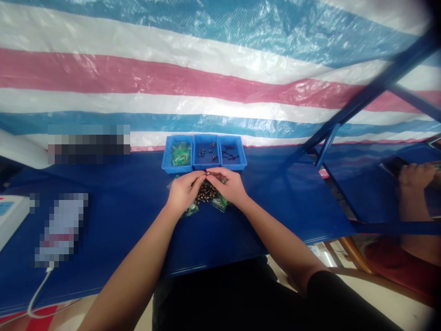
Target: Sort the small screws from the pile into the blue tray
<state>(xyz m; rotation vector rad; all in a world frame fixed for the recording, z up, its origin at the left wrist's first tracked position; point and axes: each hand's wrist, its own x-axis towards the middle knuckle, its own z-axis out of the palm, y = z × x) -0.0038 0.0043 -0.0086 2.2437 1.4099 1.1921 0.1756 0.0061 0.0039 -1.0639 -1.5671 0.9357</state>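
My left hand [185, 189] and my right hand [230, 185] meet above the blue table, thumbs and fingers pinched together. Between their fingertips is a small metal piece [207, 173], too small to name exactly. Below them lies a pile of small brass-coloured metal parts [206, 192], partly covered by the hands. Clear and green plastic packets [220, 202] lie around and under the pile. Just behind the hands, three blue bins stand in a row: the left bin [164, 158] holds green packets, the middle bin [206, 138] a few metal parts, the right bin [244, 158] thin dark pieces.
A blurred-out phone-like object [64, 225] with a white cable [32, 299] lies on the table [131, 220] at left, near a white device [12, 216]. Blue metal bars [344, 115] rise at right; beyond them is another person's hand [416, 175]. A striped plastic sheet [206, 78] hangs behind.
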